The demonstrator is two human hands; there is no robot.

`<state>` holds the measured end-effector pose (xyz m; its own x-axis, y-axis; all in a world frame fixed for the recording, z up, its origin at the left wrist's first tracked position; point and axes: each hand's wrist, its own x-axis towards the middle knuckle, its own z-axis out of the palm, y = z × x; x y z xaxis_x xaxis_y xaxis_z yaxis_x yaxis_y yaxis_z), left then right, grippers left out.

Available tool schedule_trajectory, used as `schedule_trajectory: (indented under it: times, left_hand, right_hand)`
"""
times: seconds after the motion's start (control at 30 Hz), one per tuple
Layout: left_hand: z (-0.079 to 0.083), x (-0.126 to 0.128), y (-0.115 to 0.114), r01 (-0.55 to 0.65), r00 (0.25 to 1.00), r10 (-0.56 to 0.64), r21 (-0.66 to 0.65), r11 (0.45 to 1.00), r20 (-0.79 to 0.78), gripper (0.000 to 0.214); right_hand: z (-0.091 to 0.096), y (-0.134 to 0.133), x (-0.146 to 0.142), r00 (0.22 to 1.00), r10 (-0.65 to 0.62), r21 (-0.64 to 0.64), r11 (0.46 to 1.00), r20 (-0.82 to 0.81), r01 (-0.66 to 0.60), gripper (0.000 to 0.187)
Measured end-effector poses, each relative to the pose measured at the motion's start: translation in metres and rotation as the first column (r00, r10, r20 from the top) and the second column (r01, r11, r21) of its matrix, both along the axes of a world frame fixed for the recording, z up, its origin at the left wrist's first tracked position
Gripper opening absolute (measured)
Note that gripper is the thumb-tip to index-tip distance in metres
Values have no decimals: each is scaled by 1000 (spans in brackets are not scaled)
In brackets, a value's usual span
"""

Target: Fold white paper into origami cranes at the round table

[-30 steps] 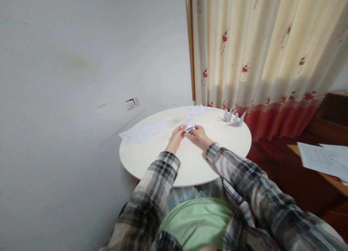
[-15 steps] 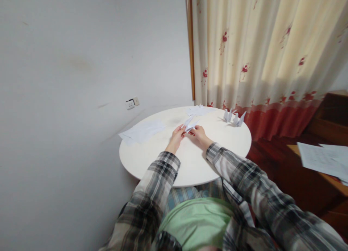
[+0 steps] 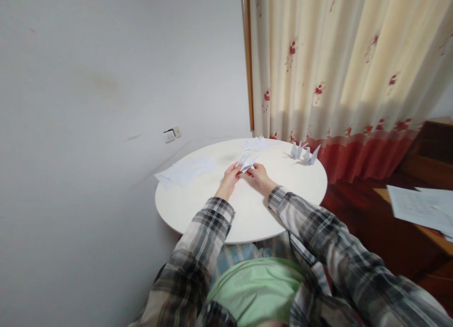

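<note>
A small folded white paper piece (image 3: 246, 162) with pointed flaps is held just above the round white table (image 3: 198, 209). My left hand (image 3: 230, 175) pinches its left side and my right hand (image 3: 258, 174) pinches its right side, fingertips almost meeting. Both arms wear plaid sleeves. Two finished folded paper cranes (image 3: 304, 153) stand on the table to the right, beyond my right hand.
A loose stack of white sheets (image 3: 186, 170) lies at the table's left. More folded paper (image 3: 257, 143) rests at the far edge. A flowered curtain (image 3: 339, 72) hangs behind. A wooden desk with papers (image 3: 419, 206) stands to the right. A wall is on the left.
</note>
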<state>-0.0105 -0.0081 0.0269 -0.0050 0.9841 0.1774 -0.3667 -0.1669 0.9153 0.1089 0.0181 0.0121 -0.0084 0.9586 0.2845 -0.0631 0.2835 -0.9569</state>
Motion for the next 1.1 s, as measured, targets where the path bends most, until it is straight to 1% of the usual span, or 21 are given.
schedule_trajectory:
  times: [0.23, 0.43, 0.77, 0.97, 1.1]
  left_hand:
    - [0, 0, 0, 15, 1000, -15, 8, 1000, 6, 34]
    - [1, 0, -1, 19, 1000, -19, 3, 1000, 6, 32]
    - [1, 0, -1, 46, 999, -46, 13, 999, -2, 33]
    - [1, -1, 0, -4, 1000, 4, -8, 1000, 12, 29]
    - [0, -1, 1, -24, 999, 25, -25, 999, 34, 28]
  right_hand:
    - [-1, 2, 0, 1000, -14, 14, 1000, 13, 14, 10]
    - [2, -1, 1, 997, -38, 12, 999, 64, 37, 10]
    - [4, -3, 0, 1000, -19, -8, 1000, 7, 19, 6]
    - [5, -5, 2, 997, -38, 8, 999, 61, 38, 9]
    - [6, -7, 2, 999, -42, 8, 999, 34, 42, 13]
